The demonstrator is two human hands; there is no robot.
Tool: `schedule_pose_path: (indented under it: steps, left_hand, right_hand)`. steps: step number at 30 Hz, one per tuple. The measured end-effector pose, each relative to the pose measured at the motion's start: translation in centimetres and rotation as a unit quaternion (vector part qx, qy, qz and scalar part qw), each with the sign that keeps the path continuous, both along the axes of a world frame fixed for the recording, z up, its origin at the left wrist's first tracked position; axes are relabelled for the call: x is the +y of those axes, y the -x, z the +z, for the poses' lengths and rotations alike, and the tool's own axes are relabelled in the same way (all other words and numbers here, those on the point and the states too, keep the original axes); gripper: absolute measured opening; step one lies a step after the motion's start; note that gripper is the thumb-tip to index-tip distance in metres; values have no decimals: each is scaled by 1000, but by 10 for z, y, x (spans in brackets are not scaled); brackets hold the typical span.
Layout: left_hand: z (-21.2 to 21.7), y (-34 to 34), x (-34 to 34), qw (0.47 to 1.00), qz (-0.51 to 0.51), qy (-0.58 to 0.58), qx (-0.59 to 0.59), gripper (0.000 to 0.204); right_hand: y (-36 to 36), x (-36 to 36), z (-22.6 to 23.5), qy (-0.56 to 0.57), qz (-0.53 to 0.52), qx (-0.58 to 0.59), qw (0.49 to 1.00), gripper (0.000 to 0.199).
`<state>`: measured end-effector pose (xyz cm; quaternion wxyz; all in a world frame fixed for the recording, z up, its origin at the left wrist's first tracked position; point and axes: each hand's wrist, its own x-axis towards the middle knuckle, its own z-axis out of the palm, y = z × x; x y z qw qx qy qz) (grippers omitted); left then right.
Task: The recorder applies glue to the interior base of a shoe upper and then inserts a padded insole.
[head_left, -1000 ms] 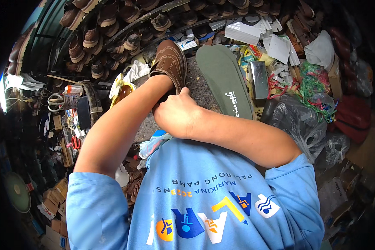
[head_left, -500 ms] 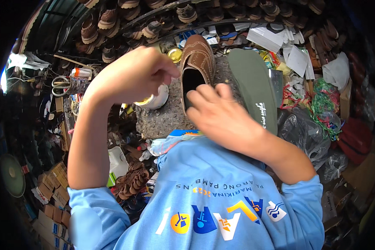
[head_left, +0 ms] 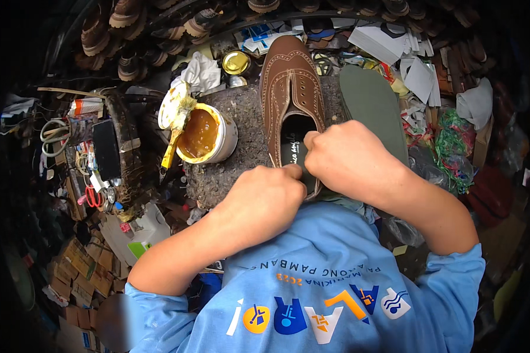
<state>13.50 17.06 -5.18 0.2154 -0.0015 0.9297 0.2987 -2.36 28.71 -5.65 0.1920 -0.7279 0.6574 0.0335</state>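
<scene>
A brown lace-up shoe (head_left: 277, 88) with punched trim lies with its toe away from me, its eyelets unlaced. Inside its opening a dark insole (head_left: 291, 138) with white lettering shows. At the left of the heel end, my left hand (head_left: 266, 199) is closed, fingers bent over the edge. My right hand (head_left: 350, 159) is closed at the right edge of the opening. Both sets of fingertips are partly hidden, and so is most of the heel. To the shoe's right lies a flat green sole-shaped piece (head_left: 371, 97), partly behind my right hand.
On the rough grey block (head_left: 244, 112), left of the shoe, stands an open tub of amber paste (head_left: 201, 135). A yellow-handled brush (head_left: 171, 150) rests on its rim. Farther back is a small yellow-lidded tin (head_left: 236, 62). Shoes (head_left: 203, 20) line the back; plastic bags and scraps crowd the right.
My left hand has come down from above the tub to the shoe's heel. My right hand has drawn out of the opening to its right edge. The view has shifted, uncovering the tub and brush.
</scene>
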Motion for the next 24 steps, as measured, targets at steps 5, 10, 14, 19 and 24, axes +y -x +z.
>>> schedule_pose_path:
  steps: [5, 10, 14, 19, 24]
  left_hand:
    - [4, 2, 4, 1000, -8, -1, -10, 9]
    - [5, 8, -5, 999, -37, -5, -7, 10]
    - [18, 10, -1, 1000, -16, 20, -7, 11]
    - [8, 10, -3, 999, -44, -6, -23, 16]
    - [16, 12, 0, 995, -65, 55, -47, 16]
  right_hand:
    - [0, 1, 2, -10, -23, -54, 998, 12]
    - [7, 1, 2, -5, -6, -73, 997, 12]
    - [8, 5, 3, 1, 22, -96, 995, 12]
    - [5, 3, 4, -40, 24, -95, 994, 14]
    - [0, 3, -5, -14, 5, -131, 991, 15]
